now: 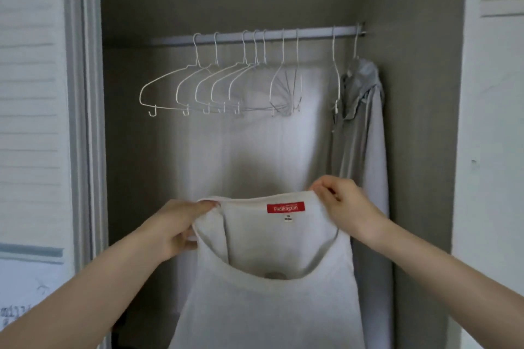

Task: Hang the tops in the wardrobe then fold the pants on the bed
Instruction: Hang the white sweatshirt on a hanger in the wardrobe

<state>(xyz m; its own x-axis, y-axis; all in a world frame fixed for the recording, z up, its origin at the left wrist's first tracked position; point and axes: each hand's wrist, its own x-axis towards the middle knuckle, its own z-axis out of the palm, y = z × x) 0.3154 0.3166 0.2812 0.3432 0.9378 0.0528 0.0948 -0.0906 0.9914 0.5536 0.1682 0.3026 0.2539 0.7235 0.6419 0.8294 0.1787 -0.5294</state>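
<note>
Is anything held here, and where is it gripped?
Yes. Both hands hold a white top by its shoulders, either side of the neck opening: the left hand at the left shoulder, the right hand at the right.

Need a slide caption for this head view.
Both hands, left and right, hold a white top before empty hangers.

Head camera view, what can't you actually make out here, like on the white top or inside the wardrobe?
- White top: its hem is cut off by the bottom edge; the small size tag under the red label is too small to read.
- Grey garment: its hanger is mostly hidden by its own fabric.
- Wardrobe rail: its left end fades into shadow.
- Bed and pants: out of frame.
- Left hand, right hand: fingertips hidden by fabric.
</note>
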